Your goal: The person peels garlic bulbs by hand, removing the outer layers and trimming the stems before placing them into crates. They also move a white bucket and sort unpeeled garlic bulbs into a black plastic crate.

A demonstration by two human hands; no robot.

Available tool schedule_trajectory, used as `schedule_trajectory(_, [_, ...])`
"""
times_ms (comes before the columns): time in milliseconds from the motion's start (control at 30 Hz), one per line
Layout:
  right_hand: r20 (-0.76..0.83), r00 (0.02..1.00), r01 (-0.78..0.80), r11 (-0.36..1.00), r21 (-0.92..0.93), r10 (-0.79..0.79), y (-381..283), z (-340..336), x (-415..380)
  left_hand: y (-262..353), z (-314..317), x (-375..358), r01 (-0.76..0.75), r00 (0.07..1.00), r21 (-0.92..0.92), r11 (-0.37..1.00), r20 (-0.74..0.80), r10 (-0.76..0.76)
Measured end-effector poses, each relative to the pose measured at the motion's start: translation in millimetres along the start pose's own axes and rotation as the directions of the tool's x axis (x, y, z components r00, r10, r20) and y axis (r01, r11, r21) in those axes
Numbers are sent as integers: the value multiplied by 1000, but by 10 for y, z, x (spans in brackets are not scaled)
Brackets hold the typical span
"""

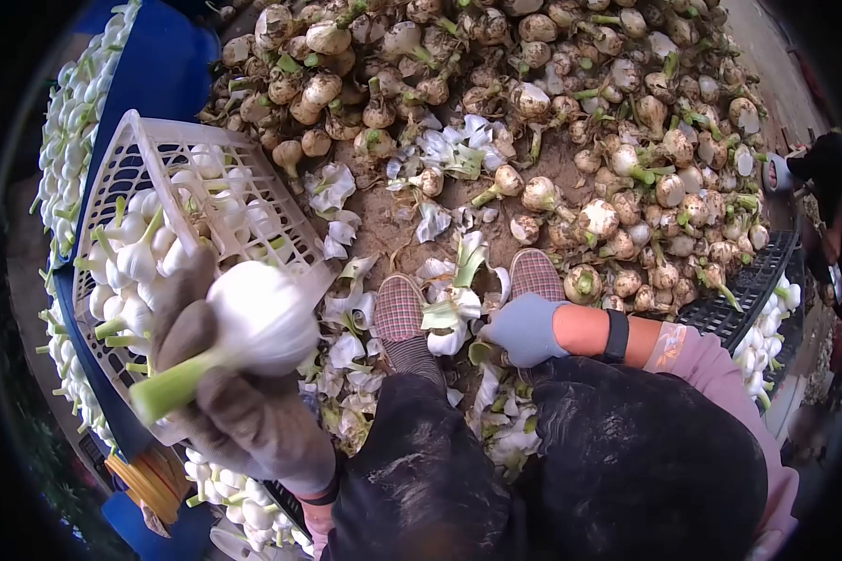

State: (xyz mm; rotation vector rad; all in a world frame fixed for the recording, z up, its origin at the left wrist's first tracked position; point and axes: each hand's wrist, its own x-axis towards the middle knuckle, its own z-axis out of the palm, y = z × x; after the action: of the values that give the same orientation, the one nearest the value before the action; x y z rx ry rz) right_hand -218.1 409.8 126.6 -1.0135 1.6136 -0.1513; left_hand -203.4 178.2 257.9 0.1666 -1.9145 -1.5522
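Note:
My left hand [253, 416], in a dirty glove, grips a clean white garlic bulb [264, 318] with a short green stem, close to the camera. Just behind it a white plastic crate [136, 140] holds peeled white bulbs with green stems. My right hand [524, 332], in a light grey-blue glove, is low between my knees near the right shoe. Its fingers are curled beside a bit of green peel [480, 352]; whether they hold it is unclear.
Soil-covered bulbs [627, 112] are heaped ahead and to the right. Peeled skins [454, 150] litter the ground around my shoes [399, 309]. A black crate [744, 290] stands at right, white bulbs [75, 140] lie far left, and another person's foot [776, 173] shows at right.

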Motion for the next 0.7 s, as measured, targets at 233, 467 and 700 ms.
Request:
schedule_trajectory(233, [-743,669,-53,999,-14,25,355,104,705,505,-434,235,-176,898,760,625,-136,419])
schedule_trajectory(467, [-31,980,197,978,63,-196,179,306,386,-74,-105,-267,384,840,215,898,322,-436])
schedule_trajectory(700, [-263,957,194,948,251,-126,392,366,434,-409,-944,-1510,885,299,287,366,252,-920])
